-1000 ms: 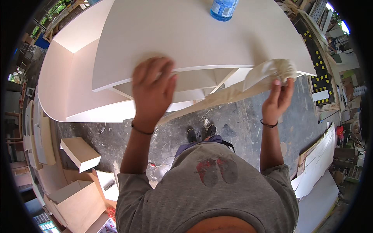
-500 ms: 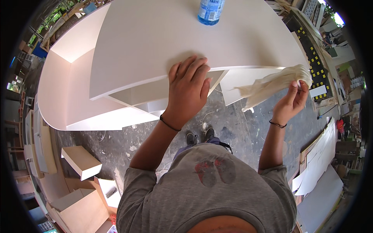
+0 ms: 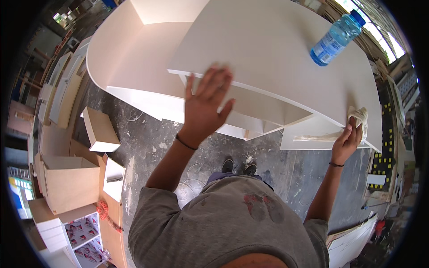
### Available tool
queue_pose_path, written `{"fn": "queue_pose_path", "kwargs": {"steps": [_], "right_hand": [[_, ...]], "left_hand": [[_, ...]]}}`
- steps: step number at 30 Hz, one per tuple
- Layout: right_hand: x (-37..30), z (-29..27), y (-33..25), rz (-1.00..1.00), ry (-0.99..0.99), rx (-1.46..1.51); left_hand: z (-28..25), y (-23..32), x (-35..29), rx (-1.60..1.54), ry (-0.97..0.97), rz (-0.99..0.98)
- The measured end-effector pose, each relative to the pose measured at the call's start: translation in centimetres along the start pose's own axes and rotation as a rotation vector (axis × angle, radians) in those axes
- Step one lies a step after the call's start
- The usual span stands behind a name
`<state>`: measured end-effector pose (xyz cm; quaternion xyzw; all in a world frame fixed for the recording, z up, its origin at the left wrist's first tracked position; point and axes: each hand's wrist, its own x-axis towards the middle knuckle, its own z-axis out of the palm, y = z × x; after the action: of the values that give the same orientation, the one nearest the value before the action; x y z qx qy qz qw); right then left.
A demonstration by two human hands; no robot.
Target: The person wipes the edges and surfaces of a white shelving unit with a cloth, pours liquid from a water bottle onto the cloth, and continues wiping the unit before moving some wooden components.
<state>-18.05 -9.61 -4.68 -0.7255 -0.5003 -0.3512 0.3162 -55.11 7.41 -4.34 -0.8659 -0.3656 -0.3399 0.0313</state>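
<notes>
A white counter top (image 3: 268, 53) stretches out in front of me, its front edge running slantwise from left to right. My left hand (image 3: 206, 100) is at that edge near its left corner, fingers spread and slightly blurred, with nothing in them. Whether its fingertips touch the surface I cannot tell. Toward the right end of the edge, my right hand (image 3: 348, 140) grips a cream cloth (image 3: 358, 114). Part of the cloth is bunched over the fingers against the edge, and a thin tail hangs off to the left. A blue plastic bottle (image 3: 336, 41) with a dark blue cap stands on the top.
Open compartments (image 3: 263, 109) lie under the top, and a curved white panel (image 3: 103, 49) bounds the left side. Wooden boxes (image 3: 71, 183) and a drawer-like box (image 3: 100, 129) rest on the floor at left. White sheets (image 3: 355, 243) lie at lower right.
My view has turned to the right, so the bottle shows whole. The left hand has spread its fingers and shifted toward the counter's left corner. The hanging cloth now bunches at the right edge.
</notes>
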Motion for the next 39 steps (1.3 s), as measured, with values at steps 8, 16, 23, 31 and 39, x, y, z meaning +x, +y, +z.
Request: {"fn": "queue_pose_path", "kwargs": {"steps": [8,16,23,31,39], "right_hand": [[0.2,2.6,-13.6,-0.299,-0.119,0.264],[4.0,6.7,-28.0,-0.566,-0.269,0.518],[4.2,8.5,-31.8,-0.610,-0.240,0.571],[2.9,4.0,-22.0,-0.376,-0.267,0.448],[0.4,0.2,-5.4,-0.100,-0.067,0.079]], "left_hand": [[-1.6,-7.9,-3.1,-0.198,0.167,-0.408],[2.7,-7.1,-1.9,-1.019,0.558,-0.637],[7.5,-9.9,-3.5,-0.863,0.541,-0.607],[11.2,-11.2,-4.5,-0.211,0.297,-0.530],[12.6,-11.5,-4.7,-0.014,0.314,-0.549]]}}
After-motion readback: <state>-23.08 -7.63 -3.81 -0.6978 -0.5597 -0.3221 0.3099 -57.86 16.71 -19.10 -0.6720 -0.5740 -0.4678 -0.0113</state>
